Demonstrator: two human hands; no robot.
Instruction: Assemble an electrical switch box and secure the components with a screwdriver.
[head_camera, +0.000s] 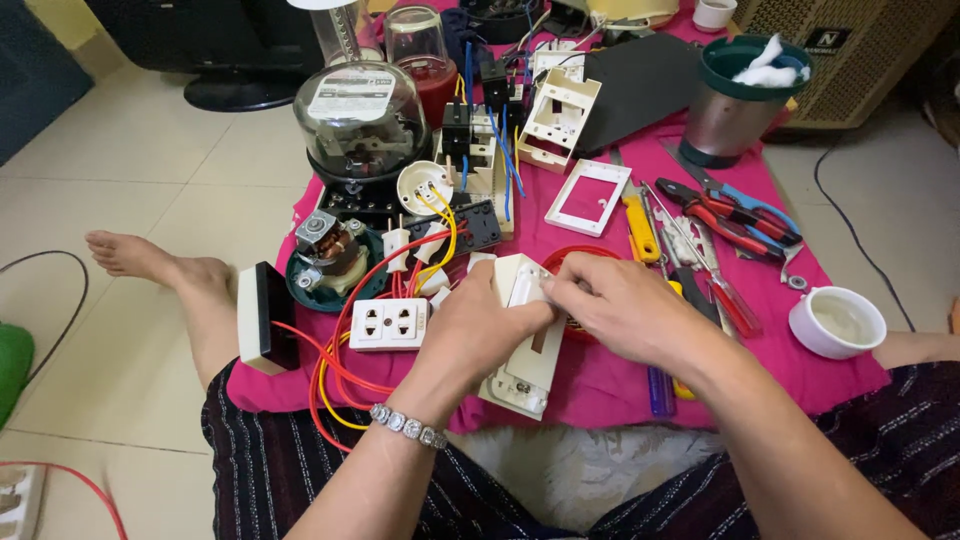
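So both hands were bunched together over the pink cloth spread on the floor, working on a cream plastic switch housing. The left hand was curled shut around its left side, and the right hand was closed on the upper edge, fingertips pinching near the top corner. The housing sat right between the two hands, tilted, with its lower end poking out below them toward the person's lap.

Label-wise: beyond the left hand stood a round glass-domed electric meter with a pale rectangular label under the dome; print was too small to make out. Far beyond the right hand, a beige slatted box carried a small dark badge on its front.

Just left of the left hand lay a white double wall socket with red and yellow wires looping out from it. A small electric motor on a green base was further left. Beyond the right hand were a white rectangular faceplate frame and red-handled pliers, and off to the right sat a white ceramic cup. The left wrist wore a silver link bracelet.
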